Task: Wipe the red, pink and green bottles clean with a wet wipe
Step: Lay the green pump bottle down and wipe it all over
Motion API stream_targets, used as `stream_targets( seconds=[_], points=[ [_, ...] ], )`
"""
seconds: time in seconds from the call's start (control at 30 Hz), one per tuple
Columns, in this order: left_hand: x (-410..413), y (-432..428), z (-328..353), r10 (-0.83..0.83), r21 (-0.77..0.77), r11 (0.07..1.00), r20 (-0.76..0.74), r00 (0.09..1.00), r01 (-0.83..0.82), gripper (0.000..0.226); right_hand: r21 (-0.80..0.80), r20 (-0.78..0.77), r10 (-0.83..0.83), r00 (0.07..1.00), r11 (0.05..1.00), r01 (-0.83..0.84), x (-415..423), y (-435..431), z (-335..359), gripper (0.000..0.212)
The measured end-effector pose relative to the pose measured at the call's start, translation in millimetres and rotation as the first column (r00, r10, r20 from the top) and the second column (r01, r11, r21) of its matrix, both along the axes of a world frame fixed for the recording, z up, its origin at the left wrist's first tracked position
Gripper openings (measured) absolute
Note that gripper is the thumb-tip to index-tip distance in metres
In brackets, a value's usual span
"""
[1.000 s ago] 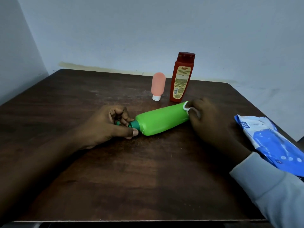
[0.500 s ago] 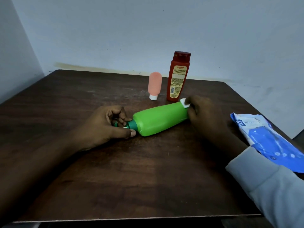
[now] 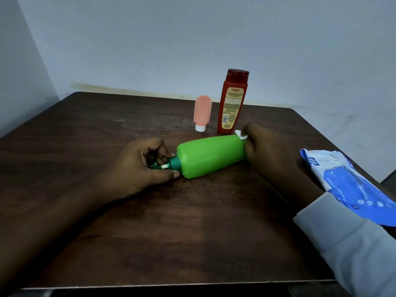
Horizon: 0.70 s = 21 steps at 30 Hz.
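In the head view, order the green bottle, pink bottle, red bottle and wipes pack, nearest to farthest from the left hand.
From the left hand:
1. green bottle, lying down, neck in that hand.
2. pink bottle, standing behind.
3. red bottle, right of the pink one.
4. wipes pack, far right.

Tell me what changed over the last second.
The right hand, pinching the wet wipe, slid it slightly up the bottom end of the green bottle. No grip changed: the left hand still holds the pump neck. The pink bottle, red bottle and wipes pack stayed put.
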<state>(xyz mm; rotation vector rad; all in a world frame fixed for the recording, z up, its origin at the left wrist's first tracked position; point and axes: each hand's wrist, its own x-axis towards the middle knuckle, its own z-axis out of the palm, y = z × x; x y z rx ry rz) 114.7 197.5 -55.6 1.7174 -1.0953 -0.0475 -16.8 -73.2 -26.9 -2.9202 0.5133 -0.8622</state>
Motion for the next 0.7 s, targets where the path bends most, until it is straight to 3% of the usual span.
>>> stream_targets(
  seconds=[0.1,0.23,0.3,0.4,0.57,0.63,0.7],
  points=[
    [-2,0,1,0.033,-0.015,0.999,0.105,0.994,-0.032,0.034,0.022,-0.002,0.036,0.999,0.999,-0.036,0,14,2,0.022],
    [-5,2,3,0.027,0.005,1.0,0.199,0.98,-0.029,0.033,0.033,-0.056,0.421,0.905,0.907,-0.42,5,70,0,0.042],
    [-4,3,2,0.022,0.006,1.0,0.198,0.98,-0.023,0.03,0.0,-0.061,0.512,0.857,0.858,-0.513,9,81,0,0.047],
    [-2,3,1,0.032,0.003,0.999,0.195,0.98,-0.034,0.033,0.041,-0.026,0.402,0.915,0.915,-0.4,11,62,4,0.045],
    [-2,2,0,0.049,-0.011,0.999,0.178,0.983,-0.048,0.037,0.065,-0.023,-0.041,0.999,0.997,0.042,-1,-1,13,0.037],
    [-2,2,0,0.046,-0.009,0.999,0.176,0.983,-0.046,0.036,0.052,-0.046,-0.079,0.996,0.995,0.082,-2,2,12,0.042],
    [-2,2,0,0.04,-0.007,0.999,0.177,0.983,-0.039,0.035,0.087,-0.077,0.047,0.996,0.995,-0.04,2,29,7,0.039]
  ],
)
